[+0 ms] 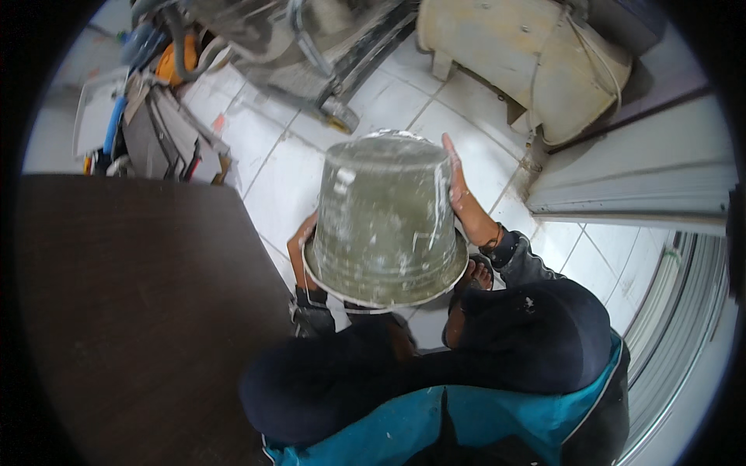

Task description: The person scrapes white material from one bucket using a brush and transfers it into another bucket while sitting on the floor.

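A dull olive-grey bucket (385, 217), smeared with white flecks, is between my hands with its base away from me and its wide rim toward me; a wire handle hangs by the rim. My right hand (466, 198) holds its right side, fingers pressed along the wall and stretched toward the base. My left hand (303, 241) grips the left side near the rim, its fingers mostly hidden behind the bucket. Below are my dark-clad knees and a sandalled foot (478, 276).
A dark wooden surface (140, 295) fills the left. Beyond lie piled scraps (167, 136), an orange object (171, 66) and a grimy wheeled metal frame (307, 62). A beige cylindrical machine (505, 58) stands upper right. A pale doorway edge (622, 179) and sliding track (672, 326) are on the right.
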### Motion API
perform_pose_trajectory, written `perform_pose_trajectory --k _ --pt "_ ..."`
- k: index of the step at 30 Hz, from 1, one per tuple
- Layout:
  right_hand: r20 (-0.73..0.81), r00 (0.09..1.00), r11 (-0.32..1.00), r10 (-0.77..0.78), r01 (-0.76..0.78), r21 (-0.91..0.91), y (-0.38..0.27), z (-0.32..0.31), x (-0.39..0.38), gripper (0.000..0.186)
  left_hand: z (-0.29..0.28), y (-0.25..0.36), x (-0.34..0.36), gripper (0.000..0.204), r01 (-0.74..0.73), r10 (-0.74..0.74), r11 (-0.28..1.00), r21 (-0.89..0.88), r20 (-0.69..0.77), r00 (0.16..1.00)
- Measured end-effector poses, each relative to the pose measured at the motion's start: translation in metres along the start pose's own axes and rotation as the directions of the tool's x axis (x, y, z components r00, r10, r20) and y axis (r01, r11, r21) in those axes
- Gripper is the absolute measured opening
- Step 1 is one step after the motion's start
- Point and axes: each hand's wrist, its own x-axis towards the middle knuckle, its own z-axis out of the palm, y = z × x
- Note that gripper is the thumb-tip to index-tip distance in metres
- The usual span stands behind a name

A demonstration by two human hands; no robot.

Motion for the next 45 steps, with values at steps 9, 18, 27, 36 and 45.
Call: perform_pose_trajectory --k 9,18,27,36,45 --pt "-0.25 0.92 0.89 0.301 -0.176 0.42 0.029 -0.035 -0.011 0.062 0.02 0.056 0.019 0.05 -0.419 0.38 0.77 0.481 0.182 0.907" --pt "-0.217 0.942 0.846 0.256 -0.11 0.522 0.034 -0.065 -0.001 0.062 0.007 0.053 0.017 0.049 -0.535 0.485 0.603 0.591 0.261 0.835" --pt "-0.335 0.933 0.963 0.133 -0.041 0.268 0.004 -0.054 0.012 0.058 0.002 0.028 0.013 0.073 -0.599 0.503 0.678 0.427 0.325 0.801" --pt "0.26 0.957 0.925 -0.128 0.21 -0.318 0.023 -0.058 0.075 0.041 -0.117 -0.084 -0.005 0.026 -0.344 0.569 0.452 0.823 0.031 0.822" --pt "0.304 0.95 0.096 0.075 0.297 -0.95 0.077 -0.032 0.032 0.024 -0.075 -0.039 0.0 0.047 -0.299 0.537 0.337 0.893 0.078 0.84"
